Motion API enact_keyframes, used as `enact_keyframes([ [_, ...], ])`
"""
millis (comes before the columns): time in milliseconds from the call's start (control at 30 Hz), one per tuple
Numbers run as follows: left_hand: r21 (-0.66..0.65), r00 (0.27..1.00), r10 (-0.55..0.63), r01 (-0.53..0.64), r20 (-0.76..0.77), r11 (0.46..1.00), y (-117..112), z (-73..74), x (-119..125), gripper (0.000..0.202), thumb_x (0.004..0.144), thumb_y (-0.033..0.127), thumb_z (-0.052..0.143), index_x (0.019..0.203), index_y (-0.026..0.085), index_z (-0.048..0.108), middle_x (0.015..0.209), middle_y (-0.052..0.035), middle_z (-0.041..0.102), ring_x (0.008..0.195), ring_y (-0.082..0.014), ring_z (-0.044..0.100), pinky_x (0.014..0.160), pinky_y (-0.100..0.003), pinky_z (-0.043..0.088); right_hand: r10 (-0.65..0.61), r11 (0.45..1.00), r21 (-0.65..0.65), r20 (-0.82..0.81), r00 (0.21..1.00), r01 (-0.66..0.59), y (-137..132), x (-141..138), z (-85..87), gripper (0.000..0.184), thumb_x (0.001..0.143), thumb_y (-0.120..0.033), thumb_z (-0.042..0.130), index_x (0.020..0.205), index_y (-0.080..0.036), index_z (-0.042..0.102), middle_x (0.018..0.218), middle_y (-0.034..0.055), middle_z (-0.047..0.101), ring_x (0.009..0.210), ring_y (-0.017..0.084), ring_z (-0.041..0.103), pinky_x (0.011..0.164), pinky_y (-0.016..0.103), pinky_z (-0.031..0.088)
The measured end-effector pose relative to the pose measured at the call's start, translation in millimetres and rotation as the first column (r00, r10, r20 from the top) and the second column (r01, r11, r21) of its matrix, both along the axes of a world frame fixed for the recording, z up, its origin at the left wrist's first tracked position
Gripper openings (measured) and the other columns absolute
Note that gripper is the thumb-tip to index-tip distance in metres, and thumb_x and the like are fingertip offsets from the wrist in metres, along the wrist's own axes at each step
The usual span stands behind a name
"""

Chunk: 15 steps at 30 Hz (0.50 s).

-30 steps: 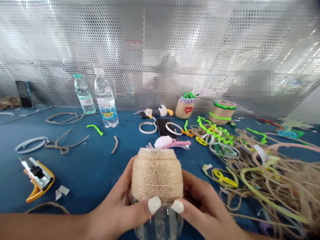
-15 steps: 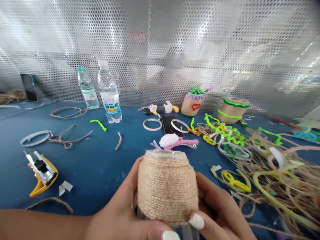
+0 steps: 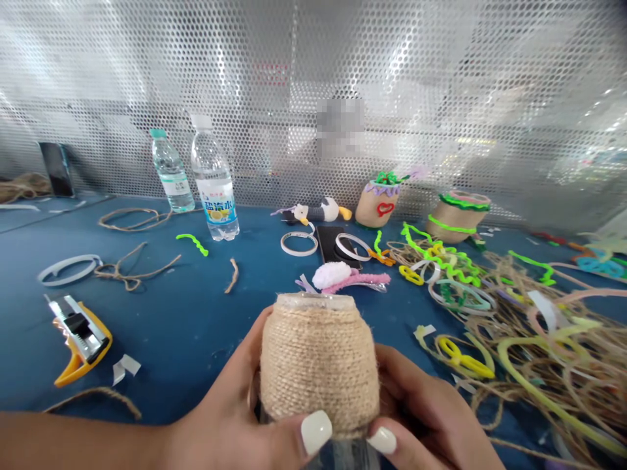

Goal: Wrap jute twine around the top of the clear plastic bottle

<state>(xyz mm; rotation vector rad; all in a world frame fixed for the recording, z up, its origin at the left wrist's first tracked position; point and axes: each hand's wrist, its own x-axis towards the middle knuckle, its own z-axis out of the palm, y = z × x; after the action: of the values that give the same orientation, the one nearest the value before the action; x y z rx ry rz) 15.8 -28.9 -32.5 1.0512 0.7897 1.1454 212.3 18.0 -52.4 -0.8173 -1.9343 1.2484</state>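
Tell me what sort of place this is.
Probably a craft workbench: a twine-wrapped plastic bottle in the left hand and right hand, green pipe cleaners, and a yellow utility knife on a blue tabletop.

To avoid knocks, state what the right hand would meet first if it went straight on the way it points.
The jute-wrapped bottle, which the right hand holds; its fingers point into the wrapping.

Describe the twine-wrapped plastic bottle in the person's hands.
The plastic bottle is wound in close horizontal rows of slightly fuzzy tan jute twine, with a clear rim showing at the top and bare clear plastic below. It stands roughly upright, held between the left hand and right hand, both thumbs resting on the twine's lower edge.
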Motion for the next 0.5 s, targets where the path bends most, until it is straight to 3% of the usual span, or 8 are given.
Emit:
enact_keyframes([
  [233, 0.061, 0.998, 0.041, -0.038, -0.051, 0.997, 0.4, -3.9, 1.3, 0.067, 0.074, 0.043, 0.071, 0.13, 0.025, 0.04, 0.118, -0.0118, 0.059, 0.113, -0.0319, 0.055, 0.092, -0.042, 0.048, -0.03, 0.999, -0.036, -0.005, 1.0, 0.03, -2.5, -3.1, 3.0, 0.043, 0.081, -0.056, 0.055, 0.103, -0.02, 0.065, 0.061, 0.0035, 0.063, 0.056, 0.018, 0.06, 0.051, 0.024, 0.053],
  [367, -0.003, 0.999, 0.035, -0.035, 0.013, 0.999, -1.0, -1.5, 5.3, 0.077, 0.067, 0.045, 0.076, 0.131, 0.025, 0.038, 0.113, -0.0116, 0.061, 0.107, -0.0335, 0.058, 0.089, -0.045, 0.049, 0.009, 0.997, -0.073, -0.022, 1.0, -0.011, -3.8, -5.0, 6.4, 0.043, 0.08, -0.056, 0.057, 0.104, -0.021, 0.062, 0.074, 0.0056, 0.068, 0.065, 0.019, 0.063, 0.055, 0.024, 0.054],
  [500, -0.024, 0.998, 0.006, -0.005, 0.062, 1.0, -4.0, -1.1, 6.6, 0.073, 0.066, 0.043, 0.077, 0.127, 0.024, 0.041, 0.112, -0.0123, 0.061, 0.102, -0.0328, 0.061, 0.088, -0.047, 0.05, 0.024, 0.994, -0.109, -0.054, 0.998, -0.03, -3.9, -4.6, 5.9, 0.043, 0.076, -0.058, 0.061, 0.098, -0.021, 0.061, 0.072, 0.0055, 0.065, 0.067, 0.018, 0.062, 0.055, 0.023, 0.052],
])
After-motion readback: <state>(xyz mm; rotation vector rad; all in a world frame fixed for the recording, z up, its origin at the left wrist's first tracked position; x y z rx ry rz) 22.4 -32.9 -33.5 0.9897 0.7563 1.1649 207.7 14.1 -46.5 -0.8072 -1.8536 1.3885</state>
